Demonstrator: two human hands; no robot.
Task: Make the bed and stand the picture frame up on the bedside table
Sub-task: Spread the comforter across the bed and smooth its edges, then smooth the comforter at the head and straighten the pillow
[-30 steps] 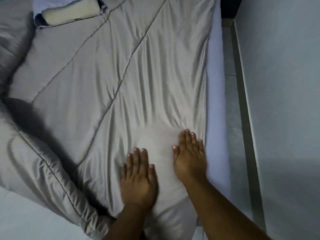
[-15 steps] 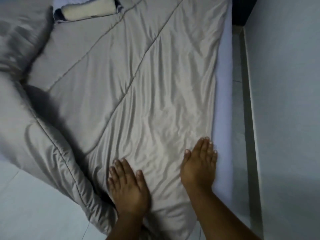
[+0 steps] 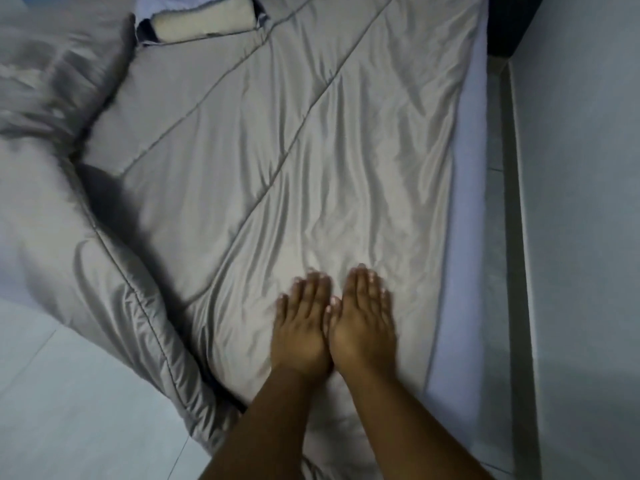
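Observation:
A grey quilted duvet [image 3: 277, 140] covers the bed, wrinkled near its foot. My left hand [image 3: 303, 327] and my right hand [image 3: 365, 323] lie flat on it side by side, fingers straight, thumbs touching. The duvet's left side [image 3: 114, 306] is folded over and hangs off the bed edge. A pale pillow [image 3: 204, 20] shows at the top, partly under the duvet. A strip of light blue sheet [image 3: 460, 209] is bare along the right edge. No picture frame or bedside table is in view.
A pale wall [image 3: 581, 202] runs close along the bed's right side, with a narrow strip of tiled floor [image 3: 498, 140] between. Light floor tiles [image 3: 69, 393] lie at the lower left. A dark object [image 3: 505, 22] stands in the top right corner.
Both hands have slid together from apart and now touch at the thumbs. The view has shifted, so the duvet and pillow sit further right in frame.

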